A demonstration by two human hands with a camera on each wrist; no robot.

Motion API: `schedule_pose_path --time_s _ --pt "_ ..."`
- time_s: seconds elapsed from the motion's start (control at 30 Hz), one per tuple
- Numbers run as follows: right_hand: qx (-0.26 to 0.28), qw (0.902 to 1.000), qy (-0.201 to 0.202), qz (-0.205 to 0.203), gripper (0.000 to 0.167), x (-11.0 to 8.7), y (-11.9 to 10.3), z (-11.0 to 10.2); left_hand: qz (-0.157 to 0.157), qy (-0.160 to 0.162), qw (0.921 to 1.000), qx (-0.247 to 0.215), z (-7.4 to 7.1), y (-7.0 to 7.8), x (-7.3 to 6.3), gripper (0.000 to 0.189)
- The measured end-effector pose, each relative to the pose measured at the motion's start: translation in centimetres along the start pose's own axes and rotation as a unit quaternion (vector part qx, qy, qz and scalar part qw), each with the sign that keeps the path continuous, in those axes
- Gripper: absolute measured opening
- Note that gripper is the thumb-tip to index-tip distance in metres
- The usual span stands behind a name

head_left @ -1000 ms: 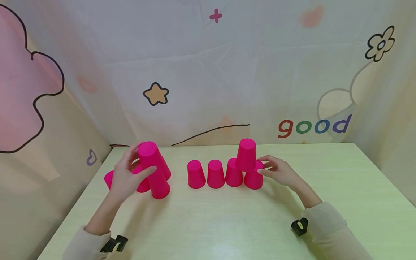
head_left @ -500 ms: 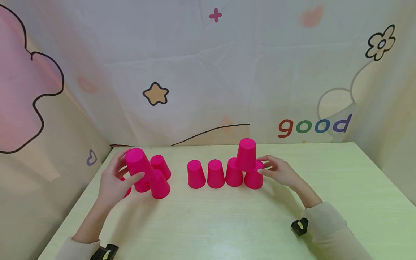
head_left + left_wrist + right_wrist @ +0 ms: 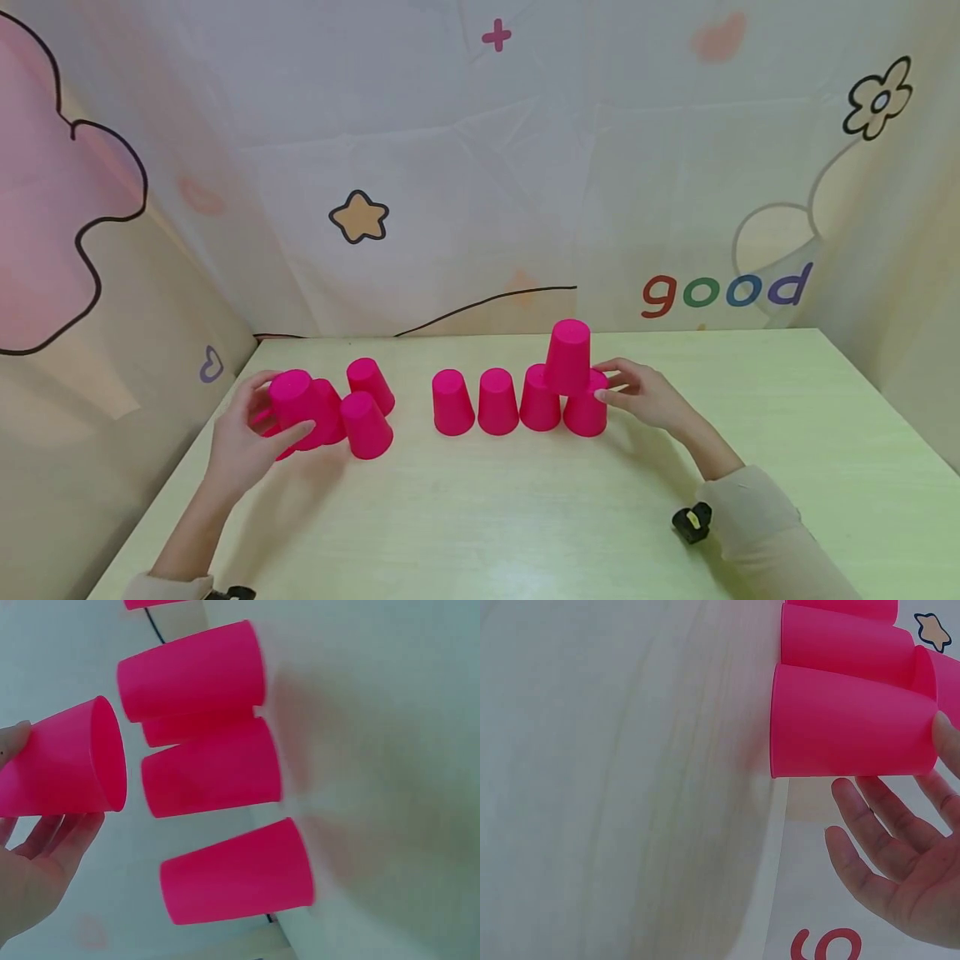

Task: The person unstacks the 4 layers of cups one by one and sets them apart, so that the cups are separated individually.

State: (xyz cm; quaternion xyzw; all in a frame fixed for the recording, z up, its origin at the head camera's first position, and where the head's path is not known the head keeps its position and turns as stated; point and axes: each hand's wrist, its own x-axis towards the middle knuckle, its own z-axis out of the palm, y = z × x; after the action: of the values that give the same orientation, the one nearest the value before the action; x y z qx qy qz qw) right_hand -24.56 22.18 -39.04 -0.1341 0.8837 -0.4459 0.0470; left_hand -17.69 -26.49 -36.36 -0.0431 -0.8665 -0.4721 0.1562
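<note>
L hand point(image 3: 243, 442): holds one cup, thumb on near side, fingers curled round far side.
Held cup point(image 3: 292, 407): pink, tapered, mouth down, off the tbl at far L; overlaps two cups in head view, can't tell if directly above or just in front.
L group: four pink cups on tbl, all mouth down. Back cup point(image 3: 371, 387), front cup point(image 3: 366, 426) just nearer the person, middle cup point(image 3: 327, 412) to its L, leftmost cup point(image 3: 236, 874) partly hidden by hand in head view; L wrist view shows small gap btwn leftmost & middle.
R row: four more mouth-down, side by side L to R: first cup point(image 3: 453, 403), second cup point(image 3: 498, 402), third cup point(image 3: 537, 400), fourth cup point(image 3: 586, 414).
Top cup point(image 3: 567, 358): mouth down, bridging third & fourth.
R hand point(image 3: 641, 396): at R side of fourth, fingers loosely spread, approx straight, not wrapped round; thumb at cup's upper edge, some fingertips at its side.
Table point(image 3: 525, 517): pale, light wood look.
Sleeves: R sleeve point(image 3: 757, 508) beige, black device point(image 3: 692, 522) beside cuff.
Backdrop point(image 3: 450, 208): pale cloth w/ star print point(image 3: 360, 217) & multicol. "good" lettering point(image 3: 727, 292).
</note>
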Motion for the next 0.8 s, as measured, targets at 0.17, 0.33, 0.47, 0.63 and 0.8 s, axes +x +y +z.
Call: schedule_pose_path --time_s 0.17,0.33,0.47,0.63,0.8 --pt "-0.003 1.0000 0.000 0.000 0.045 0.0 0.0 0.0 -0.013 -0.021 0.9997 0.001 0.1 -1.5 -0.2 0.068" --pt "-0.001 1.0000 0.001 -0.001 0.046 0.0 0.1 0.0 -0.042 -0.055 0.9976 0.011 0.4 -2.8 0.1 0.070" --pt "-0.005 1.0000 0.002 0.001 0.046 0.0 0.2 0.0 -0.054 -0.084 0.9947 0.021 0.7 -3.6 0.3 0.069" --pt "-0.007 1.0000 0.000 -0.001 0.045 0.1 0.1 0.0 -0.048 -0.093 0.9937 0.039 1.0 -4.2 0.5 0.066" --pt "-0.011 0.9999 -0.001 -0.002 0.044 0.1 0.1 -0.1 -0.050 -0.100 0.9927 0.045 1.3 -4.7 0.4 0.064"
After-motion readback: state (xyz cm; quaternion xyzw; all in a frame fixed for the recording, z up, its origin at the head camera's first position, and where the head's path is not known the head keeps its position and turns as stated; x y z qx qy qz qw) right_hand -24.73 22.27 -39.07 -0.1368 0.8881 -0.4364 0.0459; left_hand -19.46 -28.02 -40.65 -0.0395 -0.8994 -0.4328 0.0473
